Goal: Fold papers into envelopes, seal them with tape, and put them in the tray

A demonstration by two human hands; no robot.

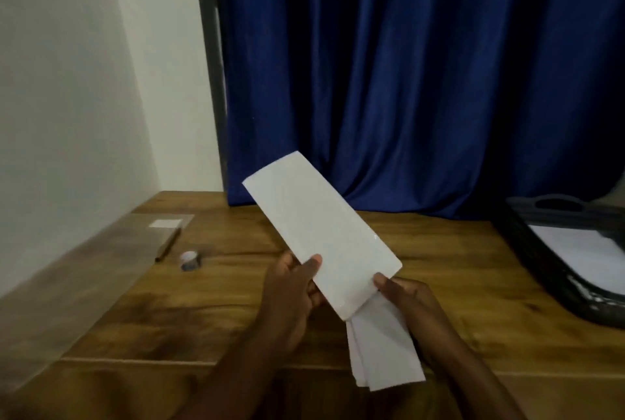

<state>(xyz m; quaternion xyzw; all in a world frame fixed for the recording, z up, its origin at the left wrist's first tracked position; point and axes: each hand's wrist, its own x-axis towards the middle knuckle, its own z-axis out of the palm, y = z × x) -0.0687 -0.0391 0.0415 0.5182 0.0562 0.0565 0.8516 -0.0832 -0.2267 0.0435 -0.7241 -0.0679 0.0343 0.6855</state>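
Both hands hold one long white envelope (323,233) above the worktop (209,311): the left hand (294,287) pinches its near edge, the right hand (406,298) grips its lower end. Folded paper (382,352) sticks out below, so sealing seems undone. The roll of tape (191,260) lies well apart. The black tray (541,250) on the right already holds white paper.

1. Wooden table (209,311) — brown, grained surface with darker patches and a pale seam running across the near part.
2. Blue curtain (406,74) — deep folds, hanging behind the table's far edge and reaching down to it.
3. White wall (67,81) — plain, on the left, meeting the table along its left side.
4. Dark upright frame (211,64) — narrow vertical strip between wall and curtain.
5. Clear flat sheet (159,233) — lies on the table's far left corner, a small white rectangle showing on it; material cannot be told.
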